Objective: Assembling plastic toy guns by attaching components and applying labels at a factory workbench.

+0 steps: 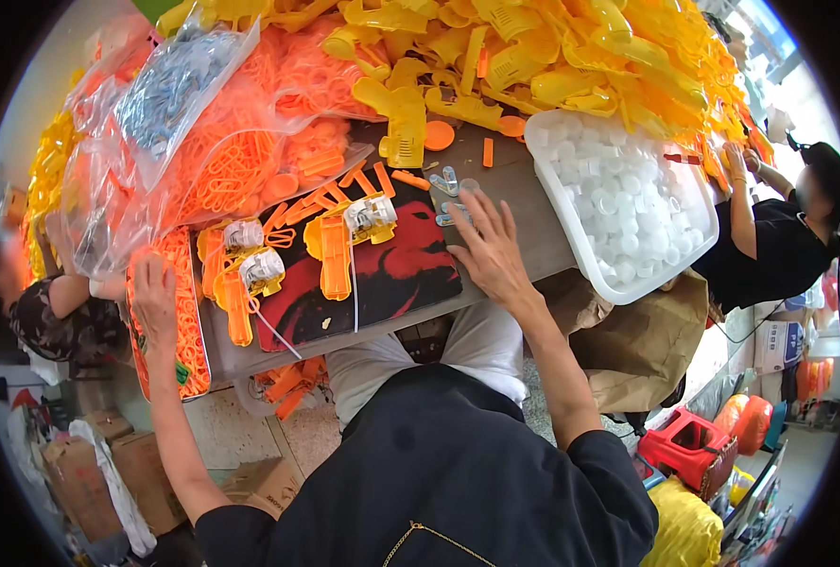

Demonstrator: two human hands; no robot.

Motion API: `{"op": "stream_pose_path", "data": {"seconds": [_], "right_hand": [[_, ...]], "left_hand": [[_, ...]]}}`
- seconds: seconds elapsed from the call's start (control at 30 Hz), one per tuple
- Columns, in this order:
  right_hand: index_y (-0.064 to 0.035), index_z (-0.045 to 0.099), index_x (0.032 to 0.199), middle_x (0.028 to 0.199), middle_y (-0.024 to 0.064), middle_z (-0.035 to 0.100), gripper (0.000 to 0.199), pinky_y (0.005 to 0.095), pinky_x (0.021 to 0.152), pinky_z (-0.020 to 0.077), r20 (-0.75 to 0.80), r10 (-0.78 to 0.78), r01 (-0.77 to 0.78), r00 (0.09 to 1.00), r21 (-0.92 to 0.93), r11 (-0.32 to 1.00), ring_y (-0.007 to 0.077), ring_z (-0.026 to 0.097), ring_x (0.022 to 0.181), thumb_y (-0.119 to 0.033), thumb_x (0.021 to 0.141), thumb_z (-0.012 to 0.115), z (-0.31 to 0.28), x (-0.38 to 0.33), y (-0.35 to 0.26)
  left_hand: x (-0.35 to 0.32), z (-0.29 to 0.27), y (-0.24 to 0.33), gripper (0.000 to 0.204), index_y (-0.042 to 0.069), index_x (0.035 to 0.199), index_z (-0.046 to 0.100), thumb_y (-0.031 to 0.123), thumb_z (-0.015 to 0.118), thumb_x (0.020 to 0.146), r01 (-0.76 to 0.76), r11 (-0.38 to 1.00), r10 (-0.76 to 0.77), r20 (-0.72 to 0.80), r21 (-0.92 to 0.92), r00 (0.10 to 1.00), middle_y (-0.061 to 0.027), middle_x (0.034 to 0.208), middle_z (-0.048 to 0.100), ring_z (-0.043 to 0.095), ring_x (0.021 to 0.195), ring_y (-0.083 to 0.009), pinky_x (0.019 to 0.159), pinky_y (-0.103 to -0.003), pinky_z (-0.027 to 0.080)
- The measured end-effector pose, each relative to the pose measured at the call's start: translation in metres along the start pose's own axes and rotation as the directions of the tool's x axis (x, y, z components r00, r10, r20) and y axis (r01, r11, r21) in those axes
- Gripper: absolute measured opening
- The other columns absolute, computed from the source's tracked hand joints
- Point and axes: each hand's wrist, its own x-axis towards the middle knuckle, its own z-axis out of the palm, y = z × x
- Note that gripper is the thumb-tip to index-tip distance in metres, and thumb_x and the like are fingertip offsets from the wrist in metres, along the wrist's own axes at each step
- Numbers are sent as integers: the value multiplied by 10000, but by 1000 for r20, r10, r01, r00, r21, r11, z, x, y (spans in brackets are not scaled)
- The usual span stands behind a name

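My left hand [155,295] reaches into a long tray [203,378] of small orange plastic parts [179,265]. Its fingers are bent together among the parts, and what they hold, if anything, is hidden. My right hand [492,253] is open over the table, fingers spread, just beside several small clear-blue pieces [450,180]. Between my hands, yellow-and-orange toy gun halves [335,250] with white-and-silver mechanisms [371,217] lie on a black-and-red mat [401,269]. Thin white strips [355,293] trail from them toward me. Loose orange sticks [320,197] are scattered just behind.
Yellow plastic shells [571,57] are heaped along the back. Plastic bags of orange parts [235,170] and grey-blue parts [169,94] fill the back left. A white tub [571,248] of translucent caps stands right, above a brown paper bag [651,345]. People [770,227] work at both sides.
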Motion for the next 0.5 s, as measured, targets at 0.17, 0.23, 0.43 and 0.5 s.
{"op": "stream_pose_path", "data": {"seconds": [0.17,0.23,0.43,0.5], "right_hand": [[-99,478,1500,1625,112,365,527,484,1246,223,154,-29,36,988,-44,998,321,259,1539,-264,1012,591,29,30,33],[-89,491,1489,1618,113,377,500,485,1244,230,144,-41,47,989,-43,998,325,267,1534,-267,1028,564,42,52,53],[-17,622,1343,1429,129,595,352,383,1176,343,-135,176,-45,975,657,752,258,456,1432,-225,1078,518,26,66,58],[10,650,1282,1274,114,674,298,328,1094,409,-64,659,-334,749,823,459,207,576,1260,-168,1077,526,-8,38,28]], "left_hand": [[40,-11,89,238,50,1133,637,26,681,901,-32,961,30,-13,-274,999,-115,1155,622,665,1005,-328,816,-423,560],[69,-10,134,245,62,1127,645,61,704,889,-160,907,140,-78,-390,987,-112,1149,625,663,1004,-315,802,-417,564],[134,41,301,235,90,1045,618,126,741,848,-388,630,388,-159,-672,908,-82,1055,611,663,945,-289,715,-395,576],[142,64,347,240,95,1050,625,135,743,845,-416,560,422,-186,-716,887,-79,1072,619,672,943,-294,683,-383,580]]}}
